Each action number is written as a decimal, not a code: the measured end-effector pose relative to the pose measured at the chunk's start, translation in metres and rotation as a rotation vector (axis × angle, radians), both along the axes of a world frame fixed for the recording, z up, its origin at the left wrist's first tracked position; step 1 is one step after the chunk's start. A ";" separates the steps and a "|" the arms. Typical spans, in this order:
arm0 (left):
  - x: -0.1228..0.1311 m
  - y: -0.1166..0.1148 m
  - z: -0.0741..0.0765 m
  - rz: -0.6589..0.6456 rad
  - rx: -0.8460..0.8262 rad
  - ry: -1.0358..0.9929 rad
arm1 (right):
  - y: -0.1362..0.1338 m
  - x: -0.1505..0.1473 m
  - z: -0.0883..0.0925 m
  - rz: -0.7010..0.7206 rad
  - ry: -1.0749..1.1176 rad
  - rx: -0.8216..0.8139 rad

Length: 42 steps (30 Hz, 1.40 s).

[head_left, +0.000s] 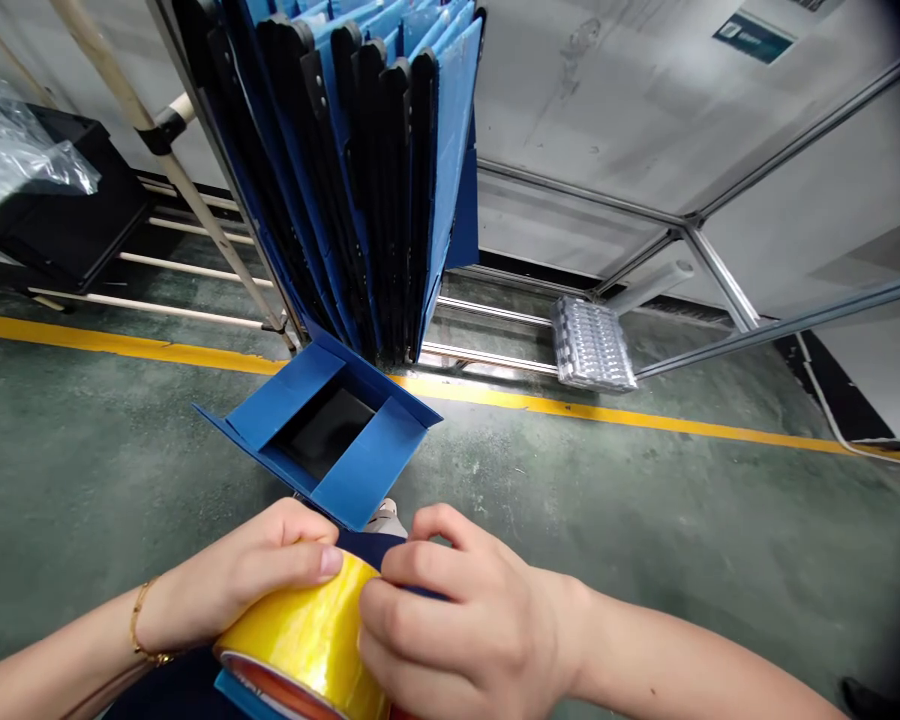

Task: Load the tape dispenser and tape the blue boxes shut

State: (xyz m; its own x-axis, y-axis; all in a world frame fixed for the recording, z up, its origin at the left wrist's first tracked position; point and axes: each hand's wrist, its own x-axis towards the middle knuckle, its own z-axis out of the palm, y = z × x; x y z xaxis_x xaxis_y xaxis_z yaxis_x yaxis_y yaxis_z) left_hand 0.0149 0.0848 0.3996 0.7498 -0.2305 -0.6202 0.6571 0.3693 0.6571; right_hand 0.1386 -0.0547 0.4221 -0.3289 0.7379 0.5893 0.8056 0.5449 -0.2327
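Observation:
A wide roll of yellow packing tape [304, 625] is in front of my body at the bottom of the head view. My left hand [270, 560] grips it, thumb pressed on its upper face. Against the roll's right side, my right hand [457, 610] is closed, its fingers curled at the tape; the fingertips are partly hidden. A small blue piece [244, 695] shows below the roll's rim. Beyond my hands, a blue box [375, 460] stands on the floor with its flaps spread outward, showing a dark inside.
Several folded blue panels with black edges [360, 180] stand upright on a rack behind the box. A metal frame [720, 270] holds a stack of clear plastic trays [592, 345]. At left, a black crate [67, 220] bears clear plastic film [22, 140]. A yellow line [607, 418] crosses the floor.

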 end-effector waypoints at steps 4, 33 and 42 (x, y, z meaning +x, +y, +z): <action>-0.010 0.009 0.002 -0.002 0.027 -0.024 | 0.013 -0.006 -0.004 0.054 0.008 0.063; -0.009 0.016 0.008 -0.064 0.213 -0.049 | 0.011 0.003 0.005 -0.223 0.971 -0.821; -0.004 0.014 0.013 -0.118 0.345 0.004 | 0.023 -0.016 0.005 -0.257 1.615 -1.600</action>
